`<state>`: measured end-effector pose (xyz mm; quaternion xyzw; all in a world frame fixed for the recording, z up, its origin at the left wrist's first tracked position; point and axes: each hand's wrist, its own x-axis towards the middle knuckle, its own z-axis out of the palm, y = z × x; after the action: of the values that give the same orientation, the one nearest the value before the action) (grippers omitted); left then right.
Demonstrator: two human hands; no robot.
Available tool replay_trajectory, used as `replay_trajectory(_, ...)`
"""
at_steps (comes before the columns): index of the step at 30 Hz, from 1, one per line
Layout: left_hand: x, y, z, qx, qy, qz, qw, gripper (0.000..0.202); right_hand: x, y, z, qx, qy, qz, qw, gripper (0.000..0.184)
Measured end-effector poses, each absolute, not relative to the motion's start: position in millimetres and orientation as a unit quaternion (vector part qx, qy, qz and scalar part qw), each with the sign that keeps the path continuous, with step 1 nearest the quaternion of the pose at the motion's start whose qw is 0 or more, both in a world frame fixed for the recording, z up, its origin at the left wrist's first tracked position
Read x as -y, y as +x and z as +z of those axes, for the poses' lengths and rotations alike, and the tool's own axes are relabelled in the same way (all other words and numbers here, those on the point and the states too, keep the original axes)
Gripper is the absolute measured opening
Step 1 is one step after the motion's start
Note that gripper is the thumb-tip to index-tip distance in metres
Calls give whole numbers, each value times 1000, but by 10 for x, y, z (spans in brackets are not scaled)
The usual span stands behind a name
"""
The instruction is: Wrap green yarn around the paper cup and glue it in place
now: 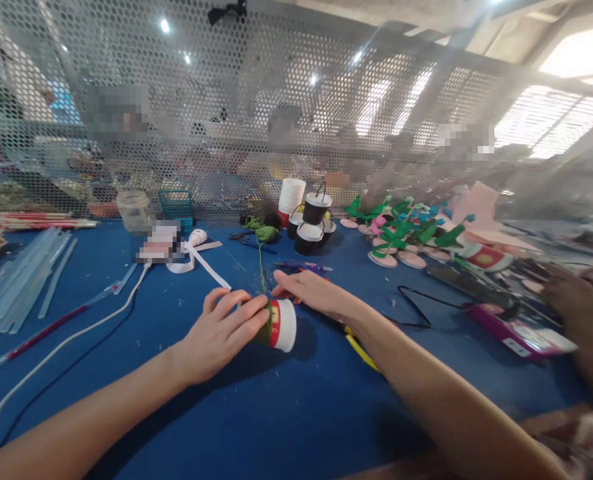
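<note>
A small paper cup [282, 325] with a red and green band lies on its side on the blue table [256, 413]. My left hand [221, 333] is wrapped over its green-wound part, fingers curled on it. A green cord [261, 267] runs from the cup back to a green ball of yarn [267, 233]. My right hand [312, 292] lies just behind the cup, palm down and fingers stretched toward the cord; whether it pinches the cord is hidden.
Black and white little buckets [310, 227] and stacked white cups [291, 194] stand at the back centre. Green and pink paper flowers [406, 233] fill the back right. Glue sticks [21, 280] lie left, a white cable [66, 343] crosses the table. Another person's hand [571, 297] works at the right. A mesh screen [256, 113] closes off the back.
</note>
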<state>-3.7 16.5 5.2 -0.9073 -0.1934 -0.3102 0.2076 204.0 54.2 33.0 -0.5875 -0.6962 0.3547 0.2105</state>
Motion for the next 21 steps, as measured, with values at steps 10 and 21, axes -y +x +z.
replay_trajectory(10, -93, 13, 89, 173, -918, -295, 200, 24, -351, 1848, 218, 499, -442, 647, 371, 27)
replay_trajectory(21, -111, 16, 4, 220, -931, -280, 74, 31, -331, 2021, 287, 596, -438, 492, 460, 20)
